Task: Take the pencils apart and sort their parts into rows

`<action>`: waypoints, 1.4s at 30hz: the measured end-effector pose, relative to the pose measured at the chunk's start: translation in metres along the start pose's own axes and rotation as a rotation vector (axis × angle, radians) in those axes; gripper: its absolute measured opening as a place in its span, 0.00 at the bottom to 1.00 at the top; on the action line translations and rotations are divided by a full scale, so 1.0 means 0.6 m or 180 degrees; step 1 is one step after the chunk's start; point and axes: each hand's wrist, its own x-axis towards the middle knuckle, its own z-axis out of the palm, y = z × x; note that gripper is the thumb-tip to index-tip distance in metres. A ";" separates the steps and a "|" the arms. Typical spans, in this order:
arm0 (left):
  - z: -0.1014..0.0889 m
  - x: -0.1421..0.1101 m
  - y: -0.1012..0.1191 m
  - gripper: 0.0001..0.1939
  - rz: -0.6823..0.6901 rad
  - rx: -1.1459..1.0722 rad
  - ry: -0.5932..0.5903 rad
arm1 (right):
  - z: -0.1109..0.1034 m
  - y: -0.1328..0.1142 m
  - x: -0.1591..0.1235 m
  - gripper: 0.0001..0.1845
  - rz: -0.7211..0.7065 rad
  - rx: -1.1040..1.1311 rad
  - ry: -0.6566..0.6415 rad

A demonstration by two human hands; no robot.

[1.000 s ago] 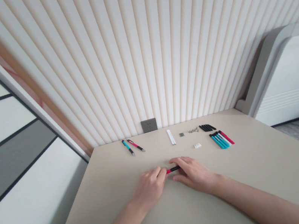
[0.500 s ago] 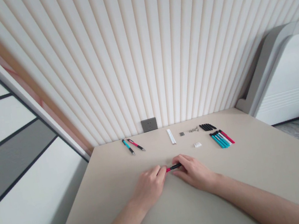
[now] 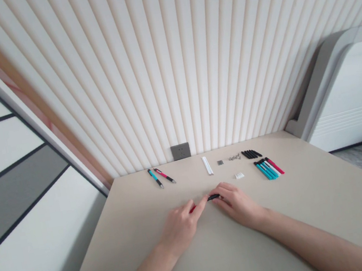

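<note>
Between my two hands, low over the middle of the table, is a red pen with a black grip (image 3: 213, 197). My left hand (image 3: 181, 224) is closed around the red barrel, its index finger stretched along the pen toward the grip. At the black end, the fingers of my right hand (image 3: 236, 203) pinch the pen; its tip is partly hidden by them. Beyond my left hand lie two whole pens, a teal one (image 3: 155, 178) and a red one (image 3: 165, 175), side by side.
Toward the wall lie white refills (image 3: 207, 165), small springs (image 3: 220, 162), metal tips (image 3: 234, 157), black grips (image 3: 251, 153) and little white parts (image 3: 239, 175). Teal, white and red pen barrels (image 3: 269, 169) lie at the right. A socket (image 3: 181, 151) sits on the ribbed wall behind the table.
My left index finger has extended along the pen toward the black grip, covering more of the red barrel. My right hand has shifted slightly, its fingers closer around the grip end.
</note>
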 end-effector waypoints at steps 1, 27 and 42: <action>0.000 -0.001 -0.001 0.31 0.0003 0.0041 -0.0058 | -0.003 0.002 0.000 0.10 0.0023 0.0002 0.0033; 0.003 0.004 0.001 0.33 -0.0839 -0.0029 -0.0292 | -0.007 0.015 0.002 0.10 0.0305 -0.0773 -0.0086; -0.006 0.005 0.003 0.33 -0.0581 -0.0093 -0.0389 | -0.023 0.038 0.007 0.11 0.0189 -0.0575 0.0358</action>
